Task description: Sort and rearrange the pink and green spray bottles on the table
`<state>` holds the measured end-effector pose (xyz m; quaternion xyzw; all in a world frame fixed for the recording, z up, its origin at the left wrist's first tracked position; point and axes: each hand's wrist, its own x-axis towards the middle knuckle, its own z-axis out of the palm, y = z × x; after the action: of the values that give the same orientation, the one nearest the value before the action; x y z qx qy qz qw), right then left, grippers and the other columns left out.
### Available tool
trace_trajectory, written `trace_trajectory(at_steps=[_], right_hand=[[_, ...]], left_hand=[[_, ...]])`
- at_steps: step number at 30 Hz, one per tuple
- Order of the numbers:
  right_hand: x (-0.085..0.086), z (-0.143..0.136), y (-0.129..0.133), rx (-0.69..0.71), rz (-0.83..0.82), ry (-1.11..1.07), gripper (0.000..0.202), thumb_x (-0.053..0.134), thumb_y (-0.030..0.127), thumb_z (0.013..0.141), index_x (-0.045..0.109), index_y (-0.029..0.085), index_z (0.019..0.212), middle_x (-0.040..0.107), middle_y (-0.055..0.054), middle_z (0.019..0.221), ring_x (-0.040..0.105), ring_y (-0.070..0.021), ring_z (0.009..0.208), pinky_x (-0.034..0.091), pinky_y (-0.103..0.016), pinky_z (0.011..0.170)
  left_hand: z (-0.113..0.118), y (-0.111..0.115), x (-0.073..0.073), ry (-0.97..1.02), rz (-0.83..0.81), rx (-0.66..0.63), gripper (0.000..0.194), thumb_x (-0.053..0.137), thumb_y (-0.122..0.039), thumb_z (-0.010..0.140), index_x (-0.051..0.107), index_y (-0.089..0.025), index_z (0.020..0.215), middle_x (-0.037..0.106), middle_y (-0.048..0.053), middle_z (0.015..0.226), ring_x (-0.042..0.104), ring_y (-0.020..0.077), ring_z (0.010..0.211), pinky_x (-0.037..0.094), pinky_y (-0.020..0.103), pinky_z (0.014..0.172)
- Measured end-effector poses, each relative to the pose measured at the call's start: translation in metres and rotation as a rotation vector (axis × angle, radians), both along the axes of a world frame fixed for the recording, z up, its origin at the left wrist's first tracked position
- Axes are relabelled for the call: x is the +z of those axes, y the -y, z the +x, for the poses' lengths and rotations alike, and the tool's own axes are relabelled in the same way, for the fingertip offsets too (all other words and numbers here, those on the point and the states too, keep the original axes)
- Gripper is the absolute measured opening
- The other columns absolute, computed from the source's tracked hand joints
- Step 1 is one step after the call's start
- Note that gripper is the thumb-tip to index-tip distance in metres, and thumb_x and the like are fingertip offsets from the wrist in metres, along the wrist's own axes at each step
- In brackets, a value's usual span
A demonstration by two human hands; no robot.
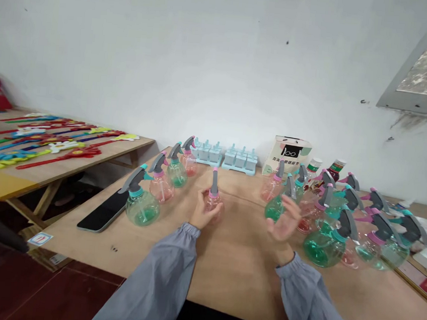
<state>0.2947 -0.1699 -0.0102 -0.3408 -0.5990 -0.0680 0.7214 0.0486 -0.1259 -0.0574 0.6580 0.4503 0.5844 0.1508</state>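
My left hand (206, 210) is wrapped round a pink spray bottle (214, 198) with a grey trigger head, upright over the middle of the table. To its right my right hand (285, 219) is raised with the fingers apart, somewhat blurred, holding nothing. Behind it stands a green spray bottle (273, 208), partly hidden by the fingers. Left of my left hand several spray bottles form a slanting row, the nearest a green spray bottle (142, 207). A denser group at the right includes a green spray bottle (323, 247) near my right wrist.
A black phone (104, 212) lies at the table's left edge. Light blue ice-pop moulds (240, 160) and a printed box (286, 156) stand near the wall. Another table (20, 183) at the left bears colourful hand-shaped sticks (60, 151), with a gap between both tables.
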Motion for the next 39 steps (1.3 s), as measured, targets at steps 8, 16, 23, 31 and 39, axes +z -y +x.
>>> trace_trajectory(at_steps=[8,16,23,31,39], right_hand=[[0.004,-0.095,-0.017,0.485,-0.615,0.047,0.076,0.078,0.044,0.07,0.047,0.027,0.137,0.061,-0.01,0.127,0.057,-0.0262,0.118,0.042,-0.047,0.108],[0.007,-0.085,-0.039,0.49,-0.615,-0.045,0.041,0.067,0.025,0.068,0.064,0.029,0.109,0.06,0.004,0.077,0.054,-0.0155,0.068,0.051,-0.035,0.077],[0.011,-0.072,-0.048,0.516,-0.675,-0.168,0.032,0.067,0.026,0.064,0.066,0.028,0.096,0.066,0.002,0.076,0.059,-0.0181,0.071,0.052,-0.035,0.073],[0.024,-0.058,-0.043,0.921,-0.933,-0.267,0.037,0.075,0.036,0.062,0.071,0.023,0.096,0.075,-0.009,0.111,0.07,-0.0267,0.104,0.054,-0.034,0.079],[0.034,-0.051,-0.039,1.128,-0.947,-0.287,0.042,0.073,0.051,0.07,0.072,0.022,0.1,0.078,-0.009,0.104,0.074,-0.0255,0.095,0.055,-0.032,0.076]], left_hand=[[0.025,0.017,-0.019,-0.23,0.043,-0.161,0.078,0.072,-0.028,0.071,0.036,-0.018,0.14,0.055,0.019,0.135,0.055,0.033,0.129,0.046,0.054,0.108],[-0.012,0.029,0.028,-0.225,0.423,0.149,0.058,0.068,-0.048,0.073,0.046,-0.02,0.119,0.062,0.015,0.115,0.063,0.0314,0.109,0.052,0.05,0.094],[-0.144,0.054,0.059,0.125,0.458,1.145,0.073,0.073,-0.055,0.067,0.04,-0.019,0.121,0.048,0.015,0.128,0.048,0.0325,0.126,0.041,0.057,0.107],[-0.146,0.054,0.021,0.133,-0.25,0.615,0.071,0.079,-0.053,0.059,0.051,-0.019,0.115,0.064,0.01,0.112,0.062,0.0351,0.112,0.049,0.055,0.099],[-0.04,0.029,0.025,-0.183,-0.166,0.345,0.059,0.075,-0.044,0.072,0.054,-0.02,0.121,0.065,0.012,0.118,0.059,0.0343,0.118,0.045,0.051,0.1]])
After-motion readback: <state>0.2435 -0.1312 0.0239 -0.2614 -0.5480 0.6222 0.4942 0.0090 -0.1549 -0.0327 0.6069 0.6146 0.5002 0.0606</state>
